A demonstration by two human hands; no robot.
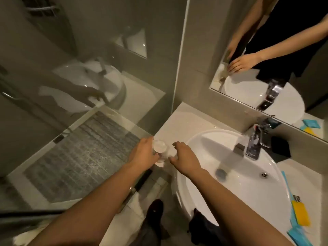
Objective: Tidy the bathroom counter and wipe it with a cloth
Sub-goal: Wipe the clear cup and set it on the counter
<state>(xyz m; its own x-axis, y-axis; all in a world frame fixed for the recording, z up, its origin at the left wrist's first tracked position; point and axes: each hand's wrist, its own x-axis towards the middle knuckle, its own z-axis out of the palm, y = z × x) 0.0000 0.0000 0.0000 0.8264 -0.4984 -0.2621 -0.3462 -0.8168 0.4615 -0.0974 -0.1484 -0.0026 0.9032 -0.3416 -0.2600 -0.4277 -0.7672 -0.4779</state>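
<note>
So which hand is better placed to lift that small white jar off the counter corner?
Left. The left hand already wraps the small white jar; the right hand hovers open beside it, near the sink.

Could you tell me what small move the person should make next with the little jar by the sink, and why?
Probably lift the small white jar off the counter. The left hand already wraps it at the counter's front corner, the right hand hovers open beside it, and wiping needs that spot bare.
</note>
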